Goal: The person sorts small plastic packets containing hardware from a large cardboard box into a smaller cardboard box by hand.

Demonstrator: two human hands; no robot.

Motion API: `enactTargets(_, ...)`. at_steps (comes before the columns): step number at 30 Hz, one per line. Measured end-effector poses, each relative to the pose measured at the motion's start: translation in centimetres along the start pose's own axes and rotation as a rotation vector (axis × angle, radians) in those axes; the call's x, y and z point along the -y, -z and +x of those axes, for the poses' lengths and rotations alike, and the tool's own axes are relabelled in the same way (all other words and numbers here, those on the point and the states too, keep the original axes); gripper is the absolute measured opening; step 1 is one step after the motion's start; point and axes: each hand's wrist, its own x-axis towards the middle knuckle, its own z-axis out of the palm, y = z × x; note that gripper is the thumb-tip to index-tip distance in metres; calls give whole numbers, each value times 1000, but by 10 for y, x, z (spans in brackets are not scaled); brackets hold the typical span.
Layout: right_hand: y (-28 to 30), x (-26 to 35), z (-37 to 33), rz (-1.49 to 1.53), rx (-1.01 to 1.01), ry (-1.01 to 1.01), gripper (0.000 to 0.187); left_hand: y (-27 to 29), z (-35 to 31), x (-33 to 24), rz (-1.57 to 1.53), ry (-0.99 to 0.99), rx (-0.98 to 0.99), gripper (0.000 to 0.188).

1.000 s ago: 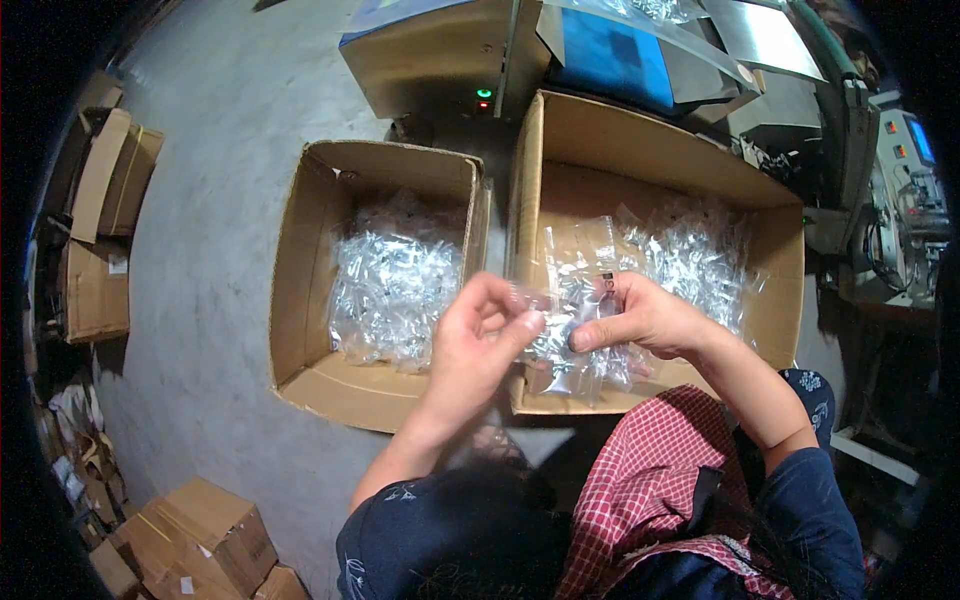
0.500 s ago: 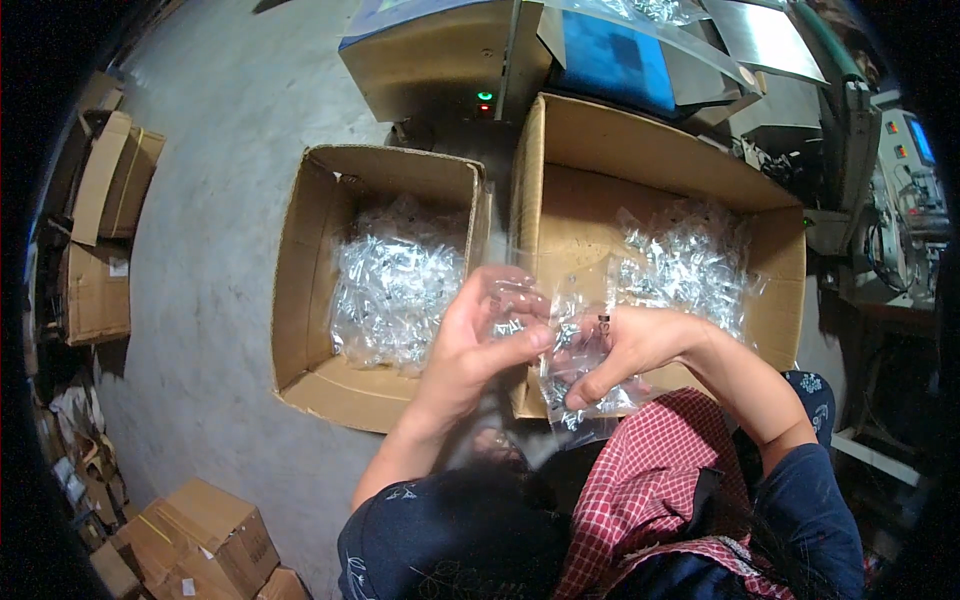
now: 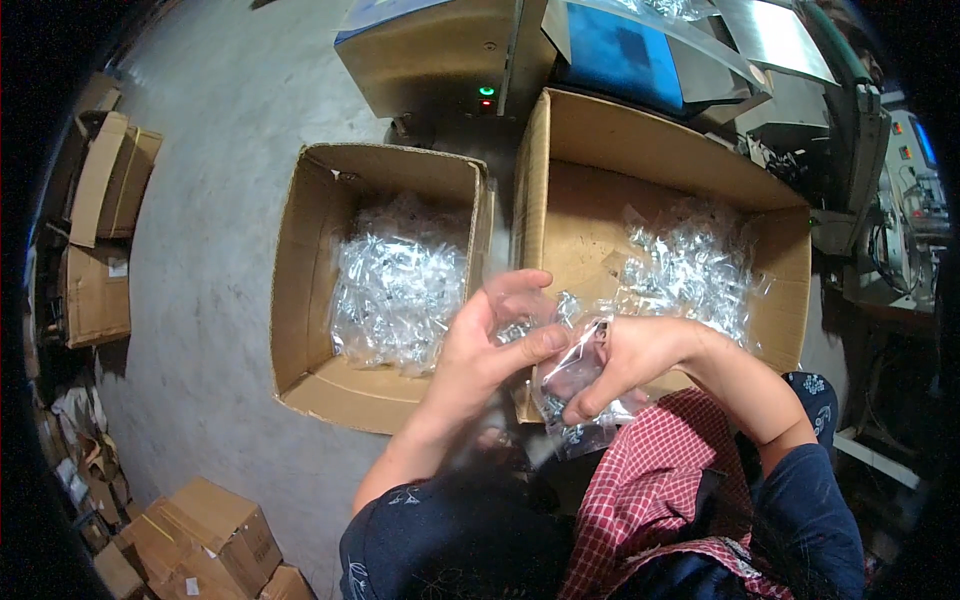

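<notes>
Near the checked apron (image 3: 645, 460), the curled right hand (image 3: 640, 355) is pinching a clear bag (image 3: 580, 438) of metal pieces (image 3: 553, 405), probably light, soft and slippery, best gripped by its edge, its dark print (image 3: 602, 335) unreadably small, while the half-open left hand (image 3: 485, 350) is cupping clear film (image 3: 513, 328), cardboard boxes (image 3: 650, 140) lying beyond.

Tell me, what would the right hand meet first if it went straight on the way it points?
Pointing leftward, the right hand would probably meet the left hand first, just past the clear bag of metal parts it holds; depth is unclear.
</notes>
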Motion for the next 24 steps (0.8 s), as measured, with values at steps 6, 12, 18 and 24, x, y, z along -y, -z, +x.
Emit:
enactTargets(6, 6, -1, 3, 190, 49, 110, 35, 0, -1, 0, 16, -334, -238, 52)
enactTargets(12, 30, -14, -18, 393, -181, 342, 19, 7, -4, -14, -110, -278, -265, 45)
enactTargets(18, 22, -9, -1, 477, -401, 477, 17, 5, -3, 0, -73, -169, -93, 44)
enactTargets(24, 14, -4, 15, 380, -440, 447, 16, 7, -7, 2, 4, -172, -78, 49)
